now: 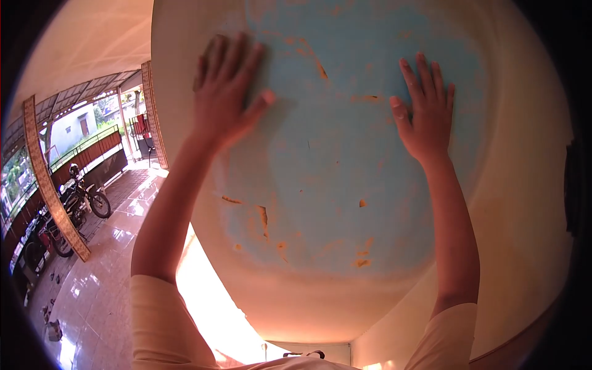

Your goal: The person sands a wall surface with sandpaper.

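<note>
A large pale surface with a broad, worn blue painted area (320, 142) fills the middle of the head view. Orange-brown chips and scratches mark the paint, among them a long chip (263, 221) at the lower left. My left hand (227, 92) is at the upper left edge of the blue, its fingers spread and slightly blurred, with a shadow beside it. Over the right side of the blue, my right hand (425, 111) lies flat, fingers apart and pointing up. Neither hand holds anything. Both arms reach upward, in short pale sleeves.
To the left, a shiny tiled floor (114, 259) runs beside a slanting pillar (52, 179). A motorcycle (77, 200) stands beyond it, near a dark fence (92, 154). Bright light comes through a gap (206, 302) below my left arm.
</note>
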Available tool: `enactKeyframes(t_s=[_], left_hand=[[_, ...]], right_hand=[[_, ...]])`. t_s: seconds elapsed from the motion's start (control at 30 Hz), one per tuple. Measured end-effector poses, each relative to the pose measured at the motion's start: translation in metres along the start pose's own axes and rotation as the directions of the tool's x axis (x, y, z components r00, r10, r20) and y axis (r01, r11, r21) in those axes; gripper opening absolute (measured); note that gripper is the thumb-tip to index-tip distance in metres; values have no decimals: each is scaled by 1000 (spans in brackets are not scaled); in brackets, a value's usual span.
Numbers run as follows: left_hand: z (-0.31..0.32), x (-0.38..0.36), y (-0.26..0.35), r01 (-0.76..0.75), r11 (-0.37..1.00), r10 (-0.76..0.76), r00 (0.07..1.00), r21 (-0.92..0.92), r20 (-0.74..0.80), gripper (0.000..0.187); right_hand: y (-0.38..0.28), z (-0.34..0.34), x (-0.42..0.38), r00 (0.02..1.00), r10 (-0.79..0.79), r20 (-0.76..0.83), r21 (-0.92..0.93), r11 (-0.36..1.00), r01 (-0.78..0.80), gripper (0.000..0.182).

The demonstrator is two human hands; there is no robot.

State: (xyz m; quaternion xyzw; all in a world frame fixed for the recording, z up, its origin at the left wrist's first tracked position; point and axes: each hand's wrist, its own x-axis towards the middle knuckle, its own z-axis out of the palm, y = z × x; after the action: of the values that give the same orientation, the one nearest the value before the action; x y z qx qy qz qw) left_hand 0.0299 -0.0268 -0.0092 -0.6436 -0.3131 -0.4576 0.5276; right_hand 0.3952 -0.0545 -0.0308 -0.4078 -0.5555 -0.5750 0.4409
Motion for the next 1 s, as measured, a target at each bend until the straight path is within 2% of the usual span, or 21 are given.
enactKeyframes(t_s=[0.03,0.07,0.13,0.2,0.27,0.3,0.37,0.4,0.47,0.53,0.6,0.63,0.73,0.77,0.8,0.87,1.0], left_hand=[[-1,-9,15,-53,999,53,997,-8,64,79],[-2,-11,15,-59,998,59,996,-9,64,79],[-9,-13,11,-187,982,186,969,-9,166,79],[-5,5,-19,-135,991,134,990,10,47,76],[4,31,-59,-17,1000,18,997,13,-74,74],[9,41,-66,-16,1000,17,997,12,-75,74],[12,52,-73,97,994,-90,985,42,-148,71],[6,54,-64,98,994,-91,985,41,-144,71],[-8,58,-28,189,980,-192,980,61,59,78],[-7,50,-6,145,986,-152,985,77,86,75],[5,42,7,-70,997,69,996,-14,-61,70],[3,39,11,-112,993,112,994,27,-11,72],[0,59,-9,-202,979,201,978,-25,-55,66],[-12,69,-20,-83,997,82,984,2,158,73],[-12,81,-22,-14,997,3,989,71,150,71],[-6,97,-29,34,997,-42,992,65,123,71],[-1,111,9,74,996,-78,994,50,73,70]], right_hand=[[1,1,1,1000,-2,1,-2,1000,2,60],[0,1,-1,1000,3,1,-3,1000,-3,60],[0,0,0,1000,-7,4,0,1000,7,59],[0,1,0,1000,-9,4,-5,1000,9,59],[-1,0,-1,1000,-4,7,-8,1000,4,59],[-1,0,-1,1000,-2,3,-4,1000,2,59],[-1,0,-1,1000,-2,3,3,1000,2,59],[-1,0,-1,1000,-3,-3,11,1000,3,59],[0,0,-1,1000,2,-7,19,1000,-2,59],[0,1,-1,1000,-9,-18,29,1000,10,59],[0,1,-3,1000,-7,-14,31,999,7,60],[1,1,-2,1000,-5,-16,31,1000,6,60],[0,0,-1,1000,-6,-14,31,999,6,60],[0,0,-2,1000,-4,-14,23,1000,4,60],[0,0,-2,1000,-2,-10,29,1000,3,59],[-1,1,-2,1000,0,-9,32,1000,0,59],[-3,0,-4,1000,8,1,45,999,-8,58]])
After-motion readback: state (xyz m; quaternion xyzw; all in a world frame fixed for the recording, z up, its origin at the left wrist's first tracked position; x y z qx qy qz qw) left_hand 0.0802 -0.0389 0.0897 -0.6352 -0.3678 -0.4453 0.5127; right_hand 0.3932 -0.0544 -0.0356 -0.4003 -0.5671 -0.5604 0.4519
